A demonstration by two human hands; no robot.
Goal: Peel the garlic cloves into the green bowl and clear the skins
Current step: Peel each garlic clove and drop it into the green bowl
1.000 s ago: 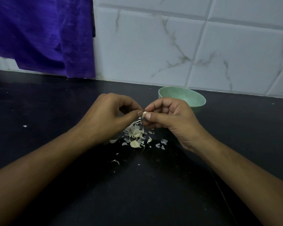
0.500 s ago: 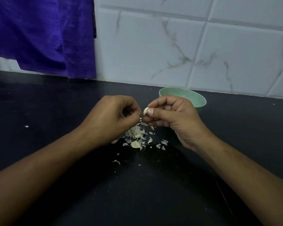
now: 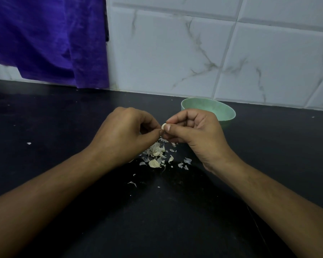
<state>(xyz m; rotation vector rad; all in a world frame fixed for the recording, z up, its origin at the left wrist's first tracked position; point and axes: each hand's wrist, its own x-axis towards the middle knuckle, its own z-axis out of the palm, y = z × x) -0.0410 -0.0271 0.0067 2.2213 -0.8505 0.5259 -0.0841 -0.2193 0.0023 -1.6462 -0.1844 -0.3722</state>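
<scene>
Right hand [image 3: 196,135]: thumb and forefinger pinch a small pale clove [image 3: 164,126], other fingers curled into the palm. The clove is held up off the counter [image 3: 63,127], between my two hands.

Left hand [image 3: 123,135]: fingers curled, thumb and fingertips pinching at the clove's lower end, touching the right thumb. Whether it grips skin or the clove itself is too small to tell.

Green bowl [image 3: 226,112] sits on the counter just behind my right hand, near the tiled wall [image 3: 194,53]; the knuckles cover part of its front rim. I can't tell what is inside it.

Skins [image 3: 157,153] lie in a loose pile on the counter right under and just in front of my hands, with a few bits scattered toward me. One flake [image 3: 29,143] lies well apart on the left.

Purple cloth [image 3: 45,38] hangs at the upper left against the wall, its hem near the back edge of the counter. Both forearms are bare.
</scene>
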